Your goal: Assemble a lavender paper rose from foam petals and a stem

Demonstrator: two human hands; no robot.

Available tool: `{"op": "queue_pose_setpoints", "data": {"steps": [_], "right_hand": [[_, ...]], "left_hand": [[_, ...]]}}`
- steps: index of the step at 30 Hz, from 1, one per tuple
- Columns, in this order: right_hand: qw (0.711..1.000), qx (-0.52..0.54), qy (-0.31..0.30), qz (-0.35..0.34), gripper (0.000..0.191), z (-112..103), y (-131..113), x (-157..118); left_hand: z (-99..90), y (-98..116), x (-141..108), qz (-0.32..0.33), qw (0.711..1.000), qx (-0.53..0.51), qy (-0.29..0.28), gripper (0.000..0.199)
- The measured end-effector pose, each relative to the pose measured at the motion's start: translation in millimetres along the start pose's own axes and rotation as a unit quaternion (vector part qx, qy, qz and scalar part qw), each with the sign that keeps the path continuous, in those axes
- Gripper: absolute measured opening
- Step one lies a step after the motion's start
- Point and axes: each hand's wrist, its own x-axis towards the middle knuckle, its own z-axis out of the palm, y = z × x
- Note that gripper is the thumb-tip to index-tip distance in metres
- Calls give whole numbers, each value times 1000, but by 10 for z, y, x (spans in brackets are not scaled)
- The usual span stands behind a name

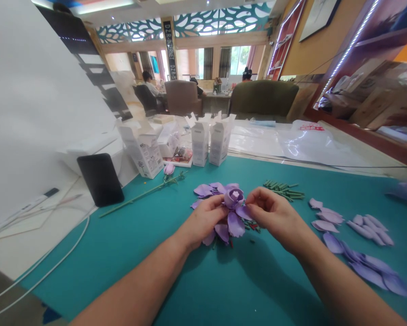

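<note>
My left hand [201, 219] is closed around the base of a purple toy flower [234, 198] with a pale centre. On the flower's right side, my right hand [273, 213] pinches the edge of a purple petal [244, 212]. Loose purple petals [208, 189] lie behind the flower, and more show below it. Small green pieces [252, 225] with bits of red lie partly hidden under my hands. Just beyond my right hand is a pile of green stem pieces [287, 191].
On the green mat [196, 290], pale petals [327, 218], lilac bud-like pieces [371, 229] and darker purple petals [370, 265] lie at right. A stemmed pink flower [135, 198] and black phone [100, 179] are left. Open white boxes [219, 140] stand behind. A white cable [65, 258] crosses the left edge.
</note>
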Motion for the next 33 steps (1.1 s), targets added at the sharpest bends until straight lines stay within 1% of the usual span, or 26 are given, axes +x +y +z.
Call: {"op": "queue_pose_setpoints", "data": {"steps": [18,33], "right_hand": [[1000,-15,-14,-3,17,10,15,9],[1000,-17,-22,6,17,14,30,12]], "left_hand": [[4,-6,3,14,1000,18,3,35],[-3,-23,8,11,999,33,9,38]]}}
